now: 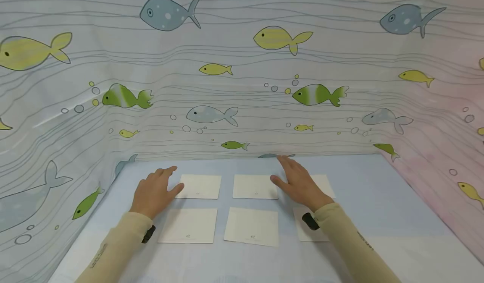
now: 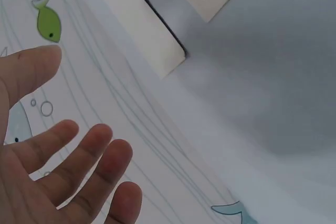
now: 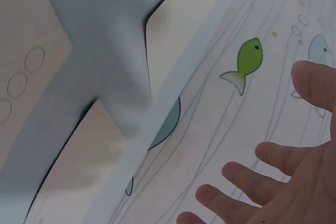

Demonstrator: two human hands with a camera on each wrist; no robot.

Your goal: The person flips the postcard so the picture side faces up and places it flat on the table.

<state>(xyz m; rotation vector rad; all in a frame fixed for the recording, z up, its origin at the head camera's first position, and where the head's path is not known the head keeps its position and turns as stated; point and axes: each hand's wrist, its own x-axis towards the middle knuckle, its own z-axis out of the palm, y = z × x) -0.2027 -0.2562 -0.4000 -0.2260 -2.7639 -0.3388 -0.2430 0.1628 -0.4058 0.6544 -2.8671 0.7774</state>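
Pale cream cards lie on the light blue table in two rows of three. My left hand [image 1: 152, 192] is held over the left side, its thumb overlapping the edge of the back left card [image 1: 199, 186] in the head view. Behind its wrist lies the front left card [image 1: 189, 226]. My right hand [image 1: 300, 182] is between the back middle card [image 1: 254, 186] and the back right card [image 1: 323, 184], partly covering the latter. The front middle card [image 1: 251, 227] sits slightly askew. My right forearm hides part of the front right card [image 1: 302, 230]. Both hands have spread fingers and hold nothing.
A fish-printed curtain [image 1: 242, 85] rises behind the table and along both sides. The light blue tabletop [image 1: 378, 199] extends to the right of the cards. Small circles are drawn on a card [image 3: 31, 35] in the right wrist view. Each wrist wears a dark device [image 1: 311, 221].
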